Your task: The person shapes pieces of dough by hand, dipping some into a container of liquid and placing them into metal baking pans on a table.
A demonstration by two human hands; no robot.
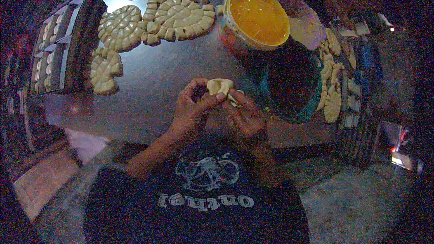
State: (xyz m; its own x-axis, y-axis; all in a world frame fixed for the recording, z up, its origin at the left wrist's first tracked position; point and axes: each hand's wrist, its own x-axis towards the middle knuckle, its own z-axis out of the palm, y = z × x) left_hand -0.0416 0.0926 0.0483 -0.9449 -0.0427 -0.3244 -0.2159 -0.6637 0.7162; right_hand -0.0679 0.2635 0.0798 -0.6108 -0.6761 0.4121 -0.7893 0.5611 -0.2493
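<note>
A pale, folded piece of dough point(219, 85) is held up over the front of the dark worktable point(162, 63). My left hand point(195, 104) grips it from the left, thumb across its lower edge. My right hand point(244, 115) is closed around its right side, where a smaller flap of dough shows between the fingers. To the right, a dark green bucket point(266, 88) stands close by, its inside too dark to make out. Behind it is a round tub of orange-yellow filling or fat point(255, 16).
Cut dough rounds point(183, 16) line the back, another cluster point(106, 72) sits at left. A rack of trays point(68, 22) with pale pieces stands at the left edge. A crumpled sheet point(303, 27) and dough pieces point(332, 101) lie at right.
</note>
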